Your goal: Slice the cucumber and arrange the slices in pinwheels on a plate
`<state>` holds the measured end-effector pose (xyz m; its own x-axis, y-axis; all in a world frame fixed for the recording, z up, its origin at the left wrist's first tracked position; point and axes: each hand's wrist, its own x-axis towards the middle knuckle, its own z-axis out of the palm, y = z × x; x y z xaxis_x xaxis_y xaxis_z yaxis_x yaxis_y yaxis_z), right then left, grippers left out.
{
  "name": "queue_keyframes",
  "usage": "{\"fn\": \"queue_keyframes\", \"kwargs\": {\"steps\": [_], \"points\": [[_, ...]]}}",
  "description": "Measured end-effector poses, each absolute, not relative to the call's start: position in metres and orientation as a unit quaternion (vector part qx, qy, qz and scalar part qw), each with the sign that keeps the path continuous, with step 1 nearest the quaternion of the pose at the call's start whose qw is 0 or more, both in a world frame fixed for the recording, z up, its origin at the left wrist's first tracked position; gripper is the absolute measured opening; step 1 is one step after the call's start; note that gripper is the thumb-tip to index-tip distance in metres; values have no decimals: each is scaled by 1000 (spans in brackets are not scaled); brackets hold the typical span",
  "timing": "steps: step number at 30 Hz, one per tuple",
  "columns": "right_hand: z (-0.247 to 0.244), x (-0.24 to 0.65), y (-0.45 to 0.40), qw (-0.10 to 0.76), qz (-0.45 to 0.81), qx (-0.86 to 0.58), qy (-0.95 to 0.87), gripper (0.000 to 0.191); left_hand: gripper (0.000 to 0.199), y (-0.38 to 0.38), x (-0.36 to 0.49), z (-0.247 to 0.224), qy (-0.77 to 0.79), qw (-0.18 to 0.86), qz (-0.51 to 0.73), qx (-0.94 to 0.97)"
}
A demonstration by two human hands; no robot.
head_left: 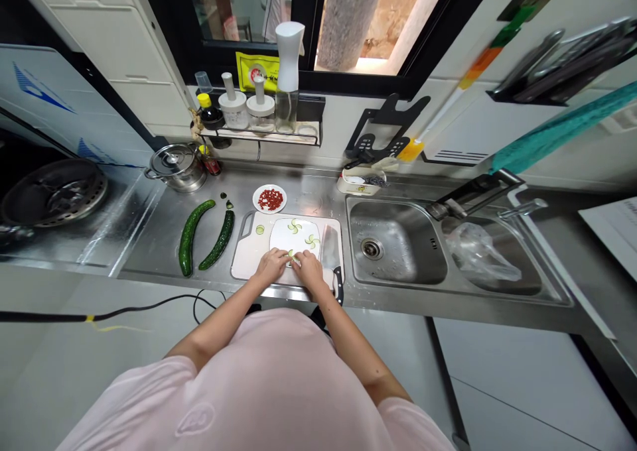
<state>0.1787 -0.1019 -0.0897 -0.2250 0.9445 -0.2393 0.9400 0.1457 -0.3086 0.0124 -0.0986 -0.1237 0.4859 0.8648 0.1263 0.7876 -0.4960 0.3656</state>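
My left hand (271, 266) and my right hand (309, 269) meet at the near edge of a white square plate (279, 230). Their fingertips are pinched at thin green cucumber slices (291, 256); the exact grip is too small to make out. Farther up the plate, more slices form two pinwheel shapes (294, 227). Under the plate is a white cutting board (246, 258) with a grey handle, and one loose cucumber round (259, 229) lies on its left part. To the right of the plate, a kitchen knife (330, 247) rests on the board, its black handle toward me.
Two cucumbers (192, 239) (217, 242) lie left of the board, with small cut ends above. A small plate of red pieces (270, 199) stands behind it. A lidded pot (178, 167) is back left. The double sink (398, 239) is on the right, a plastic bag in its far basin.
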Motion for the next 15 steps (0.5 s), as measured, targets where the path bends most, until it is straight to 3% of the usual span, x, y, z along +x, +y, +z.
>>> {"fn": "queue_keyframes", "kwargs": {"steps": [15], "points": [[-99,180,-101,52,175,-621,-762,20,28,-99,16,-111,497,123,140,847]]}}
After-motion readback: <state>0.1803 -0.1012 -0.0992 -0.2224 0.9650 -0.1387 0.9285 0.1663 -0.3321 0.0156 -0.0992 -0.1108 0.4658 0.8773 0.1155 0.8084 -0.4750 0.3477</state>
